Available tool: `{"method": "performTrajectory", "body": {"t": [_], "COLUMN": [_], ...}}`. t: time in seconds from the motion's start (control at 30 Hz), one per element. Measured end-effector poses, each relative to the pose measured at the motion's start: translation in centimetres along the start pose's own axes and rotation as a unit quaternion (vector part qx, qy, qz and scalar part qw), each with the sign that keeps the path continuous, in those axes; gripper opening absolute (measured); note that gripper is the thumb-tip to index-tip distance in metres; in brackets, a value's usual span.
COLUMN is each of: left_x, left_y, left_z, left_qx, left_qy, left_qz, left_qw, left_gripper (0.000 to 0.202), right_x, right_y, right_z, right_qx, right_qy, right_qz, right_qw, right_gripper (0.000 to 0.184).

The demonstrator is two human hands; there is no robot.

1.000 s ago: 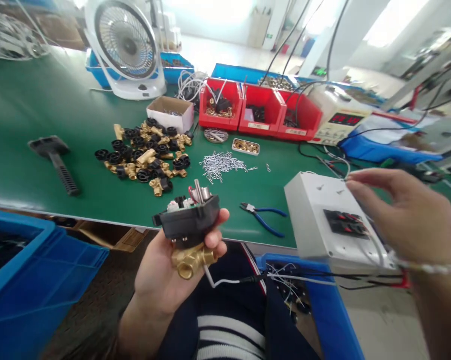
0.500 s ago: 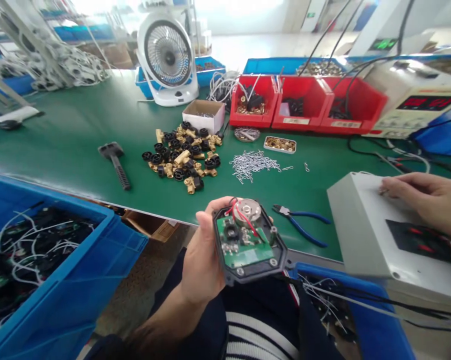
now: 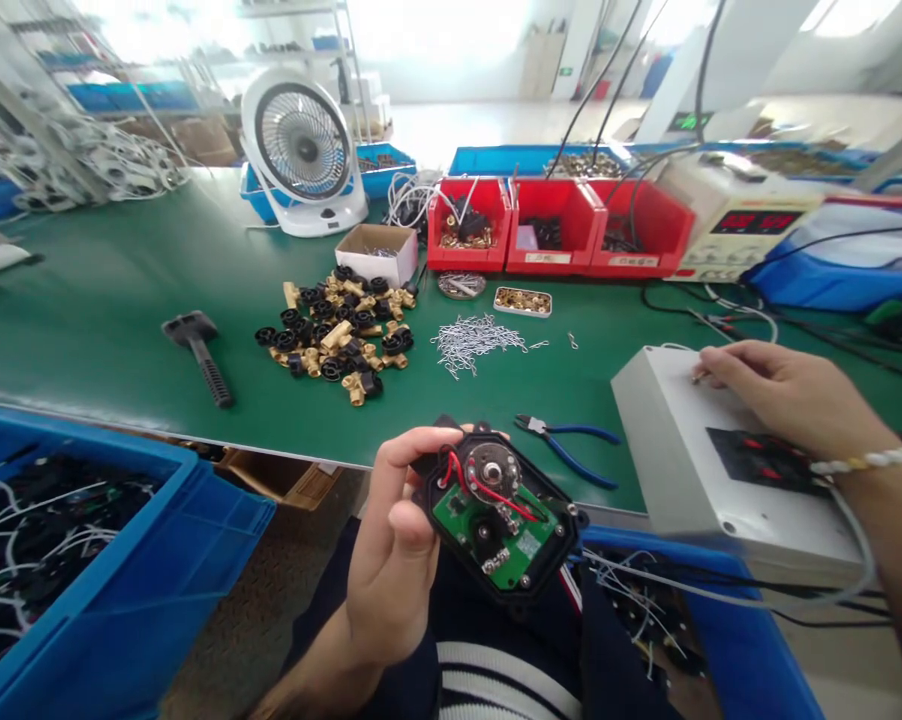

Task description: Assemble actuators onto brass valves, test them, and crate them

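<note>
My left hand (image 3: 391,565) grips an open black housing (image 3: 548,568) by its left side, fingers behind and thumb in front. Inside it are a green circuit board (image 3: 522,550), a round metal part (image 3: 494,472) and red wires. At the right, my right hand (image 3: 796,390) rests over a light grey box (image 3: 657,440). Its thumb and fingers close on a small metal switch lever (image 3: 696,377) on the box top. A black panel with red parts (image 3: 758,458) lies just below that hand. Blue-handled cutting pliers (image 3: 550,432) are on the green table between the two hands.
Brass fittings with black knobs (image 3: 338,335) lie heaped mid-table beside silver clips (image 3: 477,343). A black hammer-shaped tool (image 3: 200,355) is farther left. Red bins (image 3: 548,262), a fan (image 3: 305,150) and a power supply (image 3: 751,235) stand behind. Blue crates (image 3: 121,590) flank my lap.
The housing has turned and tilted in my left hand, and the round part now looks darker. My right hand stays at the switch lever. The whole view has shifted somewhat.
</note>
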State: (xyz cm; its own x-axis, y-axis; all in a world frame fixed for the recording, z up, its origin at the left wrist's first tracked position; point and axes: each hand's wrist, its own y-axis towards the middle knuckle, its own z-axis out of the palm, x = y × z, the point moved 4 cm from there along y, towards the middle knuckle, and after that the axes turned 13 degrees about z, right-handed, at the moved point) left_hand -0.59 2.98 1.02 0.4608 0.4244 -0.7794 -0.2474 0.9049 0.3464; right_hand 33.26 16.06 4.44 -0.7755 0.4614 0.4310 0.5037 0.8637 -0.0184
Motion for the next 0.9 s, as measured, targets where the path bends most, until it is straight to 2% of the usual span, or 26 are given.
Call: {"method": "performTrajectory", "body": {"t": [0.1,0.3,0.53,0.77,0.9], "left_x": [-0.04,-0.38,-0.86,-0.89,-0.95], "left_y": [-0.02,0.05,0.18,0.2,0.17], "left_z": [0.15,0.49,0.88,0.96,0.8], "left_qx": [0.016,0.017,0.005,-0.008,-0.003], "left_qy": [0.001,-0.01,-0.012,-0.03,-0.027], "left_qz": [0.007,0.026,0.037,0.028,0.035], "left_qw": [1.0,0.999,0.999,0.999,0.999], "left_gripper": [0.043,0.038,0.036,0.036,0.036], "right_x": [0.19,0.4,0.3,0.67,0.37], "right_y": [-0.25,-0.5,-0.09,0.37,0.3], "right_z": [-0.02,-0.23,-0.17,-0.14,-0.02], "right_qx": [0.004,-0.006,0.003,-0.006,0.005], "right_qy": [0.006,0.018,0.014,-0.004,-0.001], "right_qz": [0.006,-0.019,-0.008,-0.028,-0.023], "right_qw": [1.0,1.0,1.0,1.0,1.0], "right_gripper": [0.025,0.041,0.037,0.055,0.05]}}
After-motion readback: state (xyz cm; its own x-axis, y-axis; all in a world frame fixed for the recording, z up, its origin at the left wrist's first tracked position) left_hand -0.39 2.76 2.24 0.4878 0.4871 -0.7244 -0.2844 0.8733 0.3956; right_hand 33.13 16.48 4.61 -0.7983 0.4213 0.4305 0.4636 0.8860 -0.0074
